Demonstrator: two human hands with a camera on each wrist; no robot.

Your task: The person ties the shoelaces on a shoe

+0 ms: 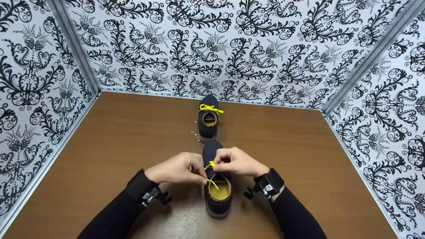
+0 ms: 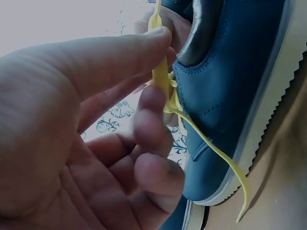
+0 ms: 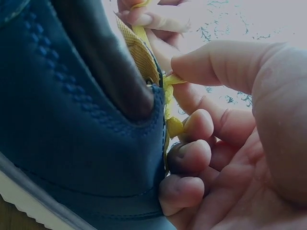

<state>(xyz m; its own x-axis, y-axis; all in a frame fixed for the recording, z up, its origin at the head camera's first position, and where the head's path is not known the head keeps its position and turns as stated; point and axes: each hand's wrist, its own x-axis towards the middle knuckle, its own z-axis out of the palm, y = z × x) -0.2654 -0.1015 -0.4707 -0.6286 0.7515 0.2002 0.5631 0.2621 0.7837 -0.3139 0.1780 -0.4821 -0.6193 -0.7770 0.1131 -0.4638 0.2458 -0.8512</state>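
A dark shoe [image 1: 219, 209] with a tan insole stands on the table, its toe pointing away from me. My left hand [image 1: 181, 168] pinches a yellow shoelace [image 2: 160, 76] between thumb and forefinger, and the lace's tip hangs over the shoe's opening. Across the tongue, my right hand [image 1: 240, 162] pinches the lace [image 3: 176, 79] close to the eyelets between thumb and forefinger. Its other fingers curl against the shoe's upper. A loose lace end [image 2: 229, 162] trails down the shoe's side in the left wrist view.
Straight ahead stands a second dark shoe [image 1: 207, 131], with its yellow laces tied in a bow [image 1: 211, 108]. Small pale flecks [image 1: 196, 134] lie beside it on the brown wooden table [image 1: 139, 132]. Patterned wall panels [image 1: 212, 49] enclose the table's back and sides.
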